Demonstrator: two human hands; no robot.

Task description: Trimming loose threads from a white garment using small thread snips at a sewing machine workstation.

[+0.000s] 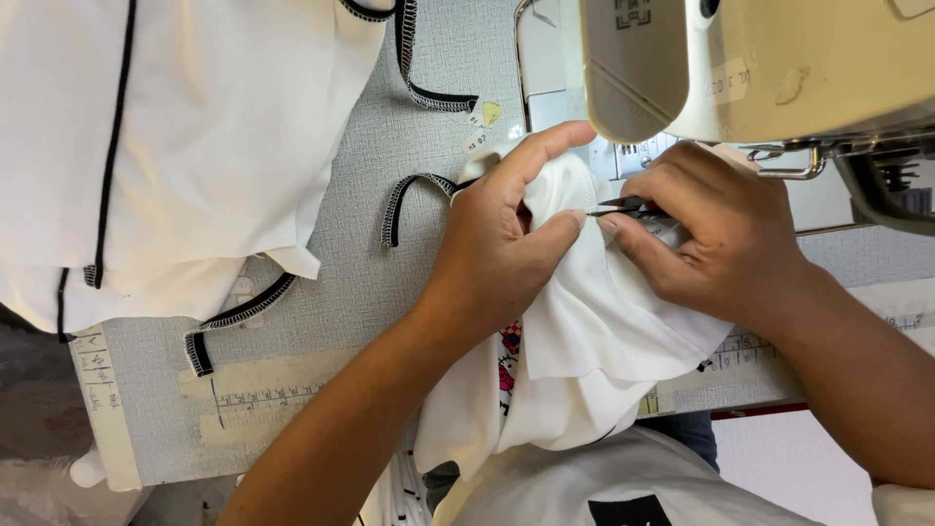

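That white fabric piece (584,321) bunched near the sewing machine (760,68) looks light, soft and floppy, so your left hand (497,244) pinching its folded edge seems right (right hand (721,234) grips small dark tweezers (623,206) there).

a square black-and-white code sticker (632,12) sat on the cream face of the sewing machine (779,68), at the very top of the view. a small pale label (730,80) with dark print was stuck further right on the same machine body. on the grey bench (390,263), just above the left hand, lay a little white tag (474,141) and beside it a small yellow tag (492,112). strips of cream tape with printed ruler marks (263,394) ran along the bench's near edge, with another strip (97,409) down its left edge.
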